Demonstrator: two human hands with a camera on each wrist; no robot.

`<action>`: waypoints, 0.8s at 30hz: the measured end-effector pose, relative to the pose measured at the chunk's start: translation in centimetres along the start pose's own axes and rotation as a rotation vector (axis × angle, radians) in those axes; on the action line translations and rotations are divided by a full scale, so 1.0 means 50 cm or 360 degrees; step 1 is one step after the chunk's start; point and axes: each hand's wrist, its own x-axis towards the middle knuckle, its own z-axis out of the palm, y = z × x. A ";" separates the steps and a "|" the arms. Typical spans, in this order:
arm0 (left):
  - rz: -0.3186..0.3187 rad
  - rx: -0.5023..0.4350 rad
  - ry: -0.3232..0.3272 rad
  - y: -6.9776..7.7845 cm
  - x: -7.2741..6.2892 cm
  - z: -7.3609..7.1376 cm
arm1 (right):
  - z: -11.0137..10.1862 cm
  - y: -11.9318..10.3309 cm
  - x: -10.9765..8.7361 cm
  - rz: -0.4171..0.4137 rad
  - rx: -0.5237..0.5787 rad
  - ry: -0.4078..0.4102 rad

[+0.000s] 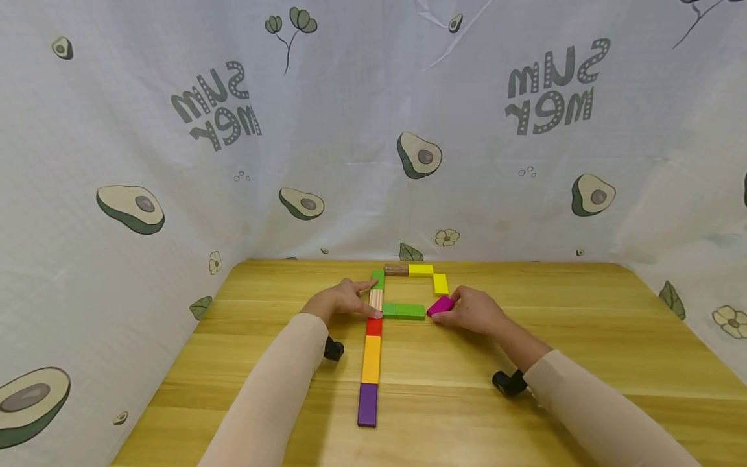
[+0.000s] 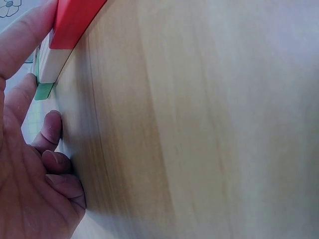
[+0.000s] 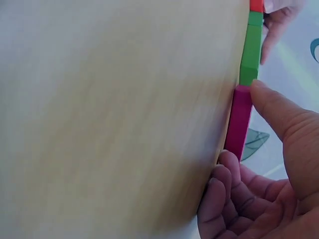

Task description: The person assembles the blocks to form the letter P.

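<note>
My right hand (image 1: 475, 311) pinches a magenta block (image 1: 441, 305) between thumb and fingers; it lies slanted on the table. In the right wrist view the magenta block (image 3: 239, 119) is close to the end of a long green block (image 3: 252, 47). With thumb and index finger spread, my left hand (image 1: 341, 299) touches the upright row of blocks. Its index finger is at the top green block (image 1: 378, 279), and its thumb is by the red block (image 1: 374, 326), just below a pale wooden block (image 1: 376, 298). The other left fingers are curled loosely at the table.
Lower down the row are an orange block (image 1: 371, 360) and a purple block (image 1: 367, 405). A brown block (image 1: 396, 270) and two yellow blocks (image 1: 420, 270) run along the top and bend down at right. A small green block (image 1: 389, 311) joins the row. A printed cloth (image 1: 362, 130) hangs behind the table (image 1: 443, 415).
</note>
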 end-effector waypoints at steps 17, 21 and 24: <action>-0.0013 0.0012 0.0011 0.006 -0.005 0.002 | 0.007 -0.007 0.005 0.0006 0.0029 0.0008; -0.0010 -0.0013 0.0001 0.006 -0.003 0.003 | 0.006 -0.005 0.004 0.0012 0.0032 0.0002; 0.0011 -0.0036 -0.0008 0.006 -0.003 0.002 | 0.005 -0.005 0.002 0.0046 0.0063 -0.0009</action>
